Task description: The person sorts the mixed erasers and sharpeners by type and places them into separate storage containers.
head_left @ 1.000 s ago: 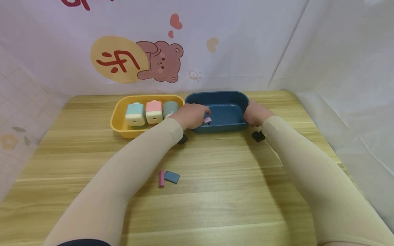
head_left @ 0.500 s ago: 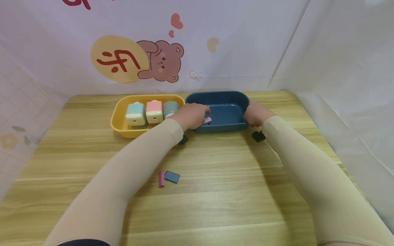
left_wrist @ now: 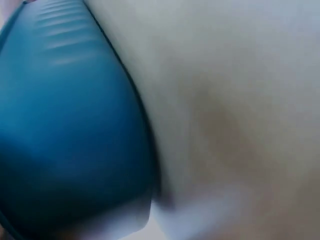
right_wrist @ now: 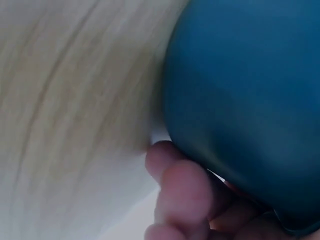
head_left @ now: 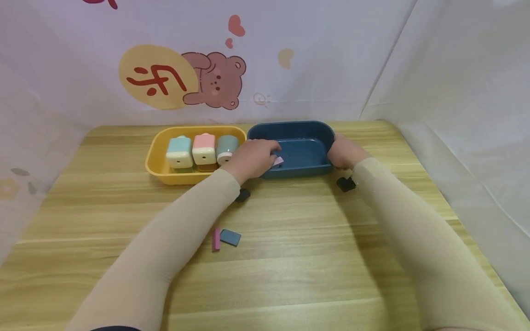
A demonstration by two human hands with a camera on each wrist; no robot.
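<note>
A dark blue plastic bin (head_left: 300, 170) stands at the back of the table, beside a yellow one. My right hand (head_left: 345, 152) grips its right end; in the right wrist view the fingertips (right_wrist: 187, 192) press under the blue wall. My left hand (head_left: 254, 158) is over the bin's left end with bent fingers, and whether it holds the rim I cannot tell. Close to those fingers, a small pale pink piece (head_left: 278, 162) shows inside the bin. The left wrist view is blurred, with the bin (left_wrist: 75, 115) filling its left side and the fingers hidden.
The yellow bin (head_left: 155, 172) on the left holds a light blue-and-cream container (head_left: 180, 151), a pink-and-cream one (head_left: 204, 149) and a grey-green one (head_left: 227, 146). A pink bar (head_left: 216, 240) and a grey flat piece (head_left: 230, 237) lie nearer on the table (head_left: 302, 257).
My left hand has shifted slightly left and toward me over the blue bin's left end. The right hand stays on the bin. The head view has tilted a little.
</note>
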